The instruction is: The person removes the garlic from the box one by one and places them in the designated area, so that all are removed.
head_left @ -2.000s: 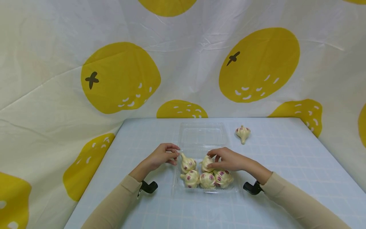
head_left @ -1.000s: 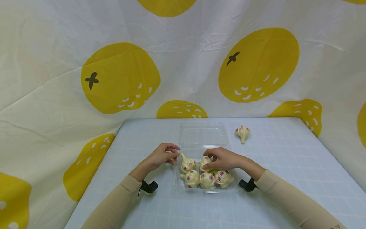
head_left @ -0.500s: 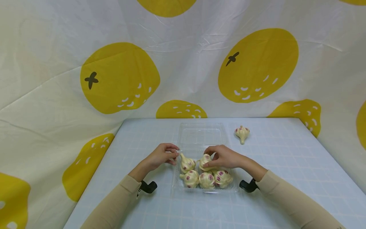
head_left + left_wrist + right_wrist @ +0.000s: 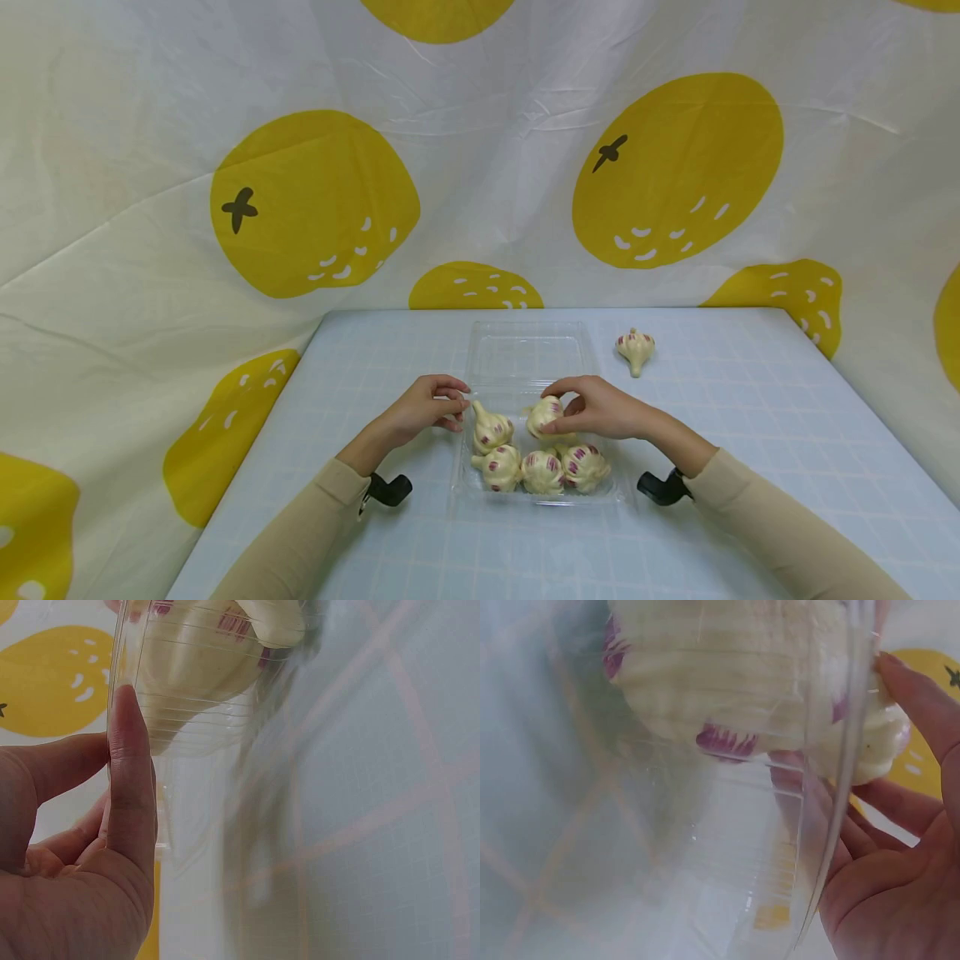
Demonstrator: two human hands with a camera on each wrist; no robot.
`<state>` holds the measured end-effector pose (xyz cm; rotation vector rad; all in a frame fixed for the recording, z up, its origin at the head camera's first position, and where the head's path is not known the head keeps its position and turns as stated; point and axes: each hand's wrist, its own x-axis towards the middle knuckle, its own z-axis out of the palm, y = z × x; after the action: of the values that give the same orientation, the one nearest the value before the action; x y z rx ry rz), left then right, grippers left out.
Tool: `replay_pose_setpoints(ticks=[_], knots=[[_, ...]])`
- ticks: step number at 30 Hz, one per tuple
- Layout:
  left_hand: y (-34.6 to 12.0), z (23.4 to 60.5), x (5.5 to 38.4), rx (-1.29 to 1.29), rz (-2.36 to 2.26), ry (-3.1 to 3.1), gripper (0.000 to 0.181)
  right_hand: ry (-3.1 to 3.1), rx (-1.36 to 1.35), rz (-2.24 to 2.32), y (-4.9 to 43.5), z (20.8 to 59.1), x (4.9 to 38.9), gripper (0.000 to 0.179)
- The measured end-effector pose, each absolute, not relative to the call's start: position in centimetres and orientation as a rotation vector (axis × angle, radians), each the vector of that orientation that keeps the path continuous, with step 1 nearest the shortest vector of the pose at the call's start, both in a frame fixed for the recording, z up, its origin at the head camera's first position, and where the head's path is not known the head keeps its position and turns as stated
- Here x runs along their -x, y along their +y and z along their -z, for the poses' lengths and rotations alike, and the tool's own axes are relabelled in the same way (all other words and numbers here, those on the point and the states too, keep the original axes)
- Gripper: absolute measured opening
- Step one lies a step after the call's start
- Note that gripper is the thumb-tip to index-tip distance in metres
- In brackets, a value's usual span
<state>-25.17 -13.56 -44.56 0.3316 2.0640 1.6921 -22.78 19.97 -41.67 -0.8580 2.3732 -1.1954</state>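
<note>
My right hand (image 4: pixel 603 408) grips a garlic bulb (image 4: pixel 543 417) between thumb and fingers, over the back right part of a clear plastic clamshell container (image 4: pixel 459 477). In the right wrist view that bulb (image 4: pixel 877 750) shows behind the container's rim, with the fingers round it. My left hand (image 4: pixel 420 410) pinches the container's left rim; in the left wrist view the fingertips meet at the clear wall (image 4: pixel 202 720). Several other garlic bulbs lie inside: one at the back left (image 4: pixel 492 428), and a front row with one bulb (image 4: pixel 543 472) in its middle.
The container's hinged lid (image 4: pixel 531 353) lies open behind it, flat on the table (image 4: pixel 405 542). A lone garlic bulb (image 4: pixel 636 350) rests at the back right of the table. A white curtain (image 4: pixel 495 183) with yellow fruit prints hangs behind.
My right hand first shifts slightly left with the garlic bulb, then rises a little and moves back right, the bulb now a bit higher in view. The left hand stays at the rim.
</note>
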Motion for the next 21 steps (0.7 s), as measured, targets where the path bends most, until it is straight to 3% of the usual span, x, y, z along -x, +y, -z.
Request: replay_pose_setpoints(ticks=[8,21], knots=[[-13.5,44.5,25.1,-0.332,-1.687,2.071,0.036,2.458,0.820,1.230,21.2,41.4,22.7,0.048],[-13.5,44.3,25.1,-0.324,-1.694,2.059,0.039,2.580,0.672,1.301,23.9,40.8,22.7,0.055]])
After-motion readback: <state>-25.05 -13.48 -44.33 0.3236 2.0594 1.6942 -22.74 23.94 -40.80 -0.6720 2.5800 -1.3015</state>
